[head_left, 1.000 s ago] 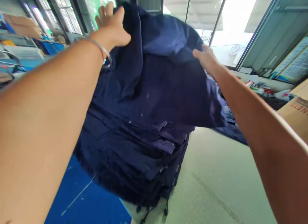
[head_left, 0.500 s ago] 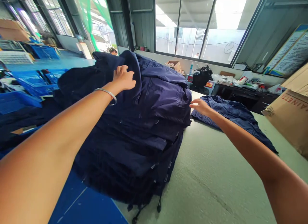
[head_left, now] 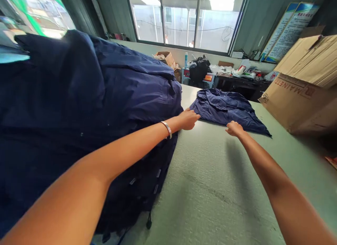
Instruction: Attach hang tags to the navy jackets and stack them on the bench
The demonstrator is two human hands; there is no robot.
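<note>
Head view: L hand (head_left: 188, 119) is resting open, fingertips almost touching L edge of navy jacket (head_left: 223, 108); R hand (head_left: 234, 128) is curling at its hem, grip unclear. Jacket is lying flat on grn table (head_left: 210, 174), just beside tall stack of navy jackets (head_left: 105, 90); cardboard box (head_left: 297, 104) is standing nr.

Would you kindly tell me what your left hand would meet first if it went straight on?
The left hand would probably meet the flat navy garment first; its edge lies just ahead, though depth is unclear.
</note>
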